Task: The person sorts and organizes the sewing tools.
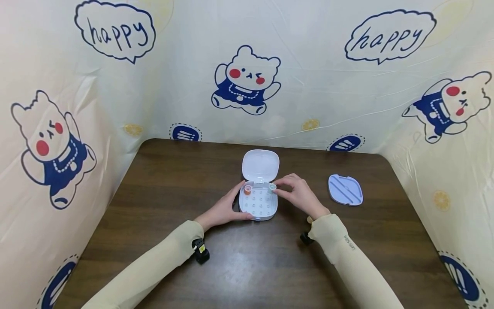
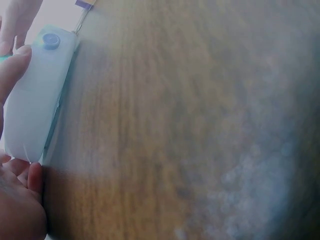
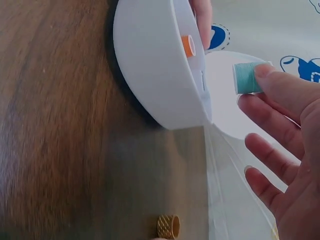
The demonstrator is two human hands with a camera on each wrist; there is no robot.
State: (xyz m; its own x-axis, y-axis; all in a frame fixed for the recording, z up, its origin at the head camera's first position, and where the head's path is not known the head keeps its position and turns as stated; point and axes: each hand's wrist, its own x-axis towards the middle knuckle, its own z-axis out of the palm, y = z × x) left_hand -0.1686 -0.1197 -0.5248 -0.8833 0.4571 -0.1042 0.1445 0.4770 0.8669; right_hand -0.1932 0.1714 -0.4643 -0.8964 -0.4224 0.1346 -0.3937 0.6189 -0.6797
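Note:
A white sewing box (image 1: 266, 218) stands on the table with its lid (image 1: 260, 165) raised at the back. Rows of small pegs fill its inside, and an orange thread spool (image 1: 247, 189) sits at the back left. My left hand (image 1: 221, 210) grips the box from the left, thumb along the front, fingers at the left side. Over the back right corner, my right hand (image 1: 299, 193) pinches a teal thread spool (image 3: 246, 78) between thumb and forefinger. The other fingers spread loosely in the right wrist view. There the spool appears apart from the box.
A light purple tray panel (image 1: 345, 189) with a diagonal bar lies on the brown table (image 1: 231, 266) to the right. In the right wrist view a gold, knurled ring-like piece (image 3: 168, 226) shows at the bottom. Printed cloth (image 1: 301, 107) hangs behind and at both sides.

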